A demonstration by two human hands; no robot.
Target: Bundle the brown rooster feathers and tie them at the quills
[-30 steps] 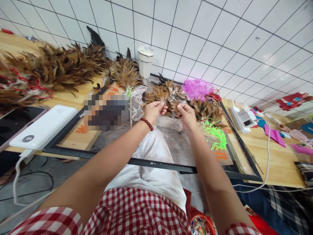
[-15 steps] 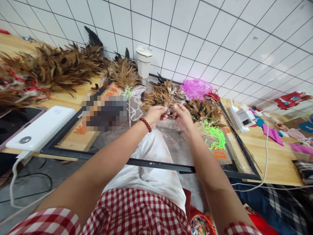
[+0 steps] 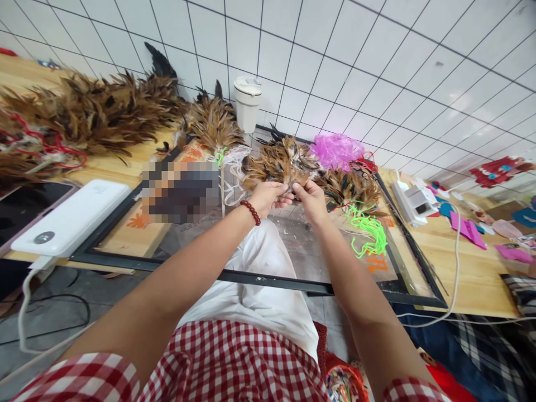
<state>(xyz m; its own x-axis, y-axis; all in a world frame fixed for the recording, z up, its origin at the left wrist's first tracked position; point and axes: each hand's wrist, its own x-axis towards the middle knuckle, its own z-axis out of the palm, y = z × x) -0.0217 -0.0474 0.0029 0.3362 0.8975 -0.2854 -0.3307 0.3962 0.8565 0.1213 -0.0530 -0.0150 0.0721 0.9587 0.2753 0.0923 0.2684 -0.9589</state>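
My left hand, with a dark red bead bracelet at the wrist, is closed in a pinch. My right hand meets it, thumb and fingers also pinched. Small brown feathers seem to be held between the fingertips, largely covered by them. Right behind the hands lies a heap of brown feathers. Another feather bunch is just beyond my right hand, beside bright green cords. Under my hands is a clear glass panel in a black frame.
A white lidded cup stands by the tiled wall. Feather bundles fill the left side, near a white power bank and a phone. Pink plastic lies behind; a white charger and its cable are on the right.
My right hand has come down and slightly left, so its fingertips now meet those of my left hand. The left hand stays nearly in place.
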